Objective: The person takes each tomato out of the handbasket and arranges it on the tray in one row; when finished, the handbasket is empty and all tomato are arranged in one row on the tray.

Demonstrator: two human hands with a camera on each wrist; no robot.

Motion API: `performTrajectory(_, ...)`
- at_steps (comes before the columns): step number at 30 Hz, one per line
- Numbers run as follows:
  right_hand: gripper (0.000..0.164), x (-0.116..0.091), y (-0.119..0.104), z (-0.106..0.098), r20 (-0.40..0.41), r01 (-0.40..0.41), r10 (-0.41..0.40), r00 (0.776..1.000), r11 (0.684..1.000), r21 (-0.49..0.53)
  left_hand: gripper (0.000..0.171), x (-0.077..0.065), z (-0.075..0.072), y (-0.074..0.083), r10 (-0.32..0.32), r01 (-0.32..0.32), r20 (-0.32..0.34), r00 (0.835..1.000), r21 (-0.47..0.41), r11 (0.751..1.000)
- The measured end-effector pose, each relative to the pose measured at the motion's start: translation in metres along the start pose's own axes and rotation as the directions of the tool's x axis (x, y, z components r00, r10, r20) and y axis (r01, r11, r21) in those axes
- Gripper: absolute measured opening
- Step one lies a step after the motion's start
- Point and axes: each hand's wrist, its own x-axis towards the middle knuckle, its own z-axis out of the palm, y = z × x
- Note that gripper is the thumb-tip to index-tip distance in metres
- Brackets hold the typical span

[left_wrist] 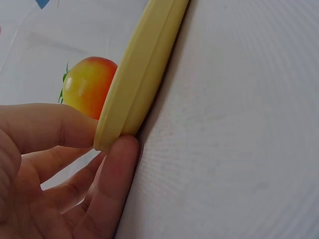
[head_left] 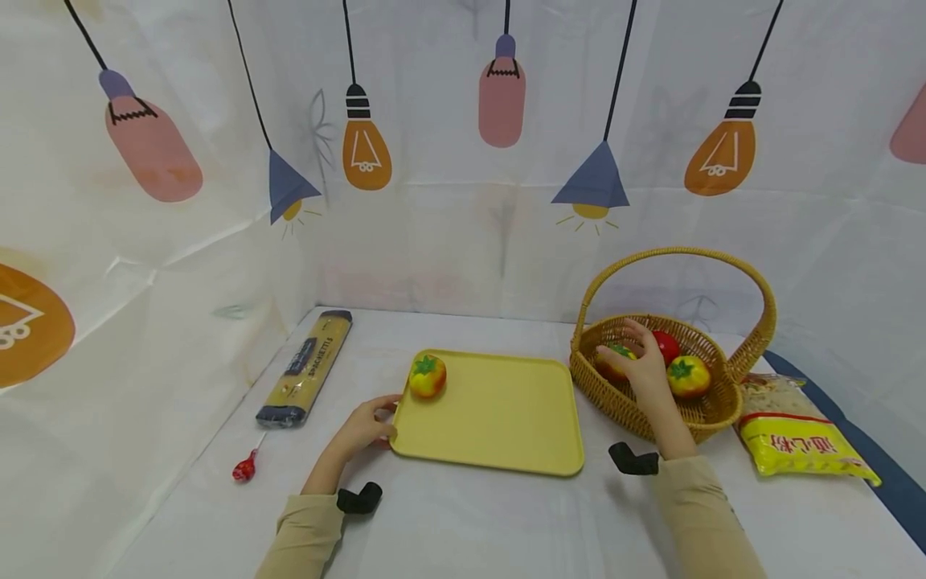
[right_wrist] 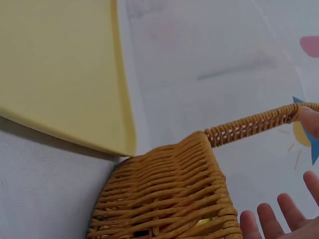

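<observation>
My left hand (head_left: 362,430) is at the left edge of a yellow rectangular tray (head_left: 499,410), pinching its rim between thumb and fingers in the left wrist view. A yellow-and-red tomato (head_left: 428,376) with a green top sits in the tray's upper left corner. Over the wicker basket (head_left: 615,402), my right hand (head_left: 644,362) has its fingers spread, near another yellow-and-red tomato (head_left: 615,363) that it partly hides. A third such tomato (head_left: 689,376) and a red fruit (head_left: 666,346) also lie inside. The right wrist view shows the fingers (right_wrist: 271,219) apart beside the basket.
The basket's tall handle (head_left: 676,251) arches above the right hand. A yellow food bag (head_left: 803,438) lies right of the basket. On the left are a spaghetti pack (head_left: 307,370) and a red lollipop (head_left: 245,468). A printed white curtain (head_left: 448,241) stands behind.
</observation>
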Motion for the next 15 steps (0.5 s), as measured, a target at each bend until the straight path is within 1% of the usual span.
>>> performTrajectory(6,0.079,0.006,0.009,-0.006,-0.027,-0.006,0.007,1.000,1.000,0.002,0.066,0.000,0.000,0.001,0.007,-0.007,-0.004,1.000,0.001,1.000)
performTrajectory(9,0.082,0.009,0.012,-0.007,-0.048,-0.023,0.023,0.999,1.000,0.004,0.066,-0.001,0.000,0.002,0.002,-0.002,-0.007,1.000,-0.003,1.000)
performTrajectory(15,0.081,0.013,0.018,-0.006,-0.094,-0.040,0.037,0.995,0.999,-0.032,0.066,-0.002,0.001,0.002,0.001,-0.001,-0.008,1.000,-0.009,1.000)
